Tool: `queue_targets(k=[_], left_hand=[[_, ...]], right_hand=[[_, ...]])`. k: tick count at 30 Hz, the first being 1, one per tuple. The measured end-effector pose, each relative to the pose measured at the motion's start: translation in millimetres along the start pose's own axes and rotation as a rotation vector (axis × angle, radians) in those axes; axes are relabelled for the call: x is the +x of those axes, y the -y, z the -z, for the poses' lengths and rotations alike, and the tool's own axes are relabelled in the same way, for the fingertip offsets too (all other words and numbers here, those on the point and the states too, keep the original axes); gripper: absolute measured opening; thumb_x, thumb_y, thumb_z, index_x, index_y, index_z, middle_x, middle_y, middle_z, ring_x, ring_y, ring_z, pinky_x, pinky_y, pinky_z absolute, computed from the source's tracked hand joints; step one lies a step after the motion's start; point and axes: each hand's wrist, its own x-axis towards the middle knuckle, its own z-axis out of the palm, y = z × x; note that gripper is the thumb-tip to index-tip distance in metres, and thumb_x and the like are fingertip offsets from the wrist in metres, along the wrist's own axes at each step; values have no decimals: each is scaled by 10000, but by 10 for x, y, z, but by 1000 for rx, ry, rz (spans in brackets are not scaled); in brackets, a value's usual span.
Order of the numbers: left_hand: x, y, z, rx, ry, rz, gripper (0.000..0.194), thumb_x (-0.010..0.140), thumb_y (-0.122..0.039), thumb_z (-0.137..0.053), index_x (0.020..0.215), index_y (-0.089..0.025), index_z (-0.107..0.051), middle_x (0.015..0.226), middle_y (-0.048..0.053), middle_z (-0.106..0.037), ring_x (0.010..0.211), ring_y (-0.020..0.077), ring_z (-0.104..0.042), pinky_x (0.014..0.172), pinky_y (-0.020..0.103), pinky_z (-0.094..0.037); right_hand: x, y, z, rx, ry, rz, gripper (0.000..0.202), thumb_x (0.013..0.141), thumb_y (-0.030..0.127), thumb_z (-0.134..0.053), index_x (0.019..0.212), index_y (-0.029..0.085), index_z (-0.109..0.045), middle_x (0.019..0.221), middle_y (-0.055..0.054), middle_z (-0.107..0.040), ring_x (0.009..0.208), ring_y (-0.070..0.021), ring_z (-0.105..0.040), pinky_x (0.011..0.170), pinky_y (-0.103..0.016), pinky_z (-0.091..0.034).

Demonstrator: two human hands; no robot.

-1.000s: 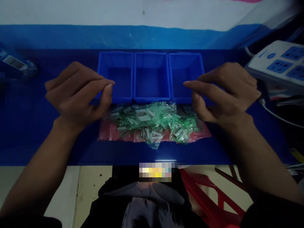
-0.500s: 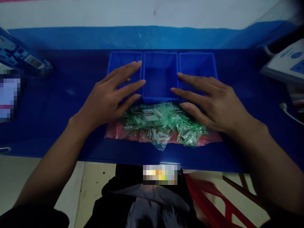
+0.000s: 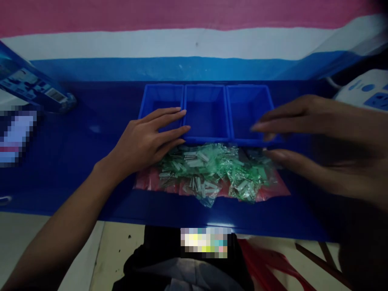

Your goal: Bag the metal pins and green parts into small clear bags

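Three open blue bins stand side by side: a left bin (image 3: 163,95), a middle bin (image 3: 206,139) and a right bin (image 3: 250,95). My left hand (image 3: 148,137) lies with fingers spread over the front of the left bin, fingertips at the wall it shares with the middle one. To the right, my right hand (image 3: 315,141) is raised, blurred, thumb apart from the fingers, nothing seen between them. In front of the bins lie green-tinted clear plastic bags (image 3: 209,161) of small white and metal pieces, on pink plastic (image 3: 275,190).
At the left are a blue bottle-like container (image 3: 39,85) and a pixelated phone-like object (image 3: 18,133). A white box-like item (image 3: 363,89) sits at the far right. The blue table's (image 3: 182,210) front edge runs above my lap, with a red chair (image 3: 273,262) below.
My right hand has lifted off the right bin and moved right, closer to the camera. My left hand stays at the left bin. The view has tilted up slightly.
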Motion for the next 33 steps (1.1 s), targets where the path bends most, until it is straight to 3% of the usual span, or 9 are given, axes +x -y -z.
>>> queue_targets(k=[2, 4, 6, 9, 11, 13, 18, 27, 33], left_hand=[[1, -6, -13, -26, -8, 17, 286, 1055, -347, -621, 1327, -308, -702, 1496, 43, -633, 1420, 247, -610, 1166, 465, -612], [6, -13, -21, -41, -12, 33, 264, 1058, -351, -619, 1304, -332, -714, 1489, 25, -639, 1417, 242, -614, 1174, 477, -607], [15, -17, -23, -46, -18, 38, 248, 1061, -360, -616, 1284, -335, -722, 1473, 16, -651, 1402, 244, -626, 1156, 497, -617], [25, -12, -22, -48, -33, 13, 232, 1061, -368, -619, 1256, -317, -735, 1462, 26, -658, 1386, 246, -640, 1145, 500, -618], [27, 2, -24, -45, -46, -25, 233, 1053, -354, -636, 1252, -293, -740, 1457, 52, -661, 1379, 249, -645, 1149, 490, -613], [26, 20, -29, -34, -58, -72, 248, 1040, -333, -660, 1262, -254, -739, 1446, 84, -667, 1370, 258, -651, 1138, 485, -616], [27, 41, -38, -16, -79, -112, 257, 1030, -327, -679, 1254, -216, -739, 1423, 108, -680, 1348, 261, -666, 1107, 483, -630], [21, 34, -26, -25, -57, -104, 254, 1050, -317, -650, 1279, -239, -725, 1443, 60, -670, 1372, 238, -647, 1128, 463, -619], [8, 28, -35, -26, -90, -47, 273, 1055, -359, -618, 1307, -281, -691, 1405, 14, -698, 1308, 233, -684, 1049, 473, -642]], right_hand=[[-52, -2, 103, 70, 174, 38, 237, 993, 494, -665, 1193, 381, -724, 1146, 38, -735, 944, -142, -736, 791, -275, -646], [-104, -28, 103, 37, 376, 124, 279, 1004, 549, -618, 1225, 405, -707, 1259, 29, -690, 1010, -152, -736, 780, -272, -658], [-123, -47, 18, -9, 442, 154, 332, 1012, 589, -573, 1257, 392, -678, 1336, -5, -630, 1090, -176, -721, 794, -298, -669], [-79, -43, -163, -81, 268, 78, 417, 1004, 622, -563, 1246, 300, -670, 1283, -84, -619, 1111, -239, -697, 849, -382, -656], [-39, -48, -269, -228, 147, 14, 422, 1029, 553, -551, 1289, 245, -677, 1288, -140, -628, 1168, -306, -673, 927, -472, -623], [-19, -74, -349, -338, 111, -26, 391, 1058, 438, -530, 1366, 240, -668, 1321, -159, -644, 1193, -338, -672, 954, -517, -602], [-20, -131, -430, -228, 50, -47, 309, 1041, 366, -591, 1317, 326, -723, 1192, -89, -699, 1033, -251, -725, 867, -439, -628], [-30, -115, -489, -200, -32, 6, 225, 1023, 322, -638, 1177, 251, -787, 1103, -91, -702, 860, -179, -695, 724, -373, -598], [-22, -24, -448, -137, -107, 113, 207, 989, 281, -694, 1183, 270, -766, 1153, -61, -691, 1016, -231, -697, 841, -442, -597]])
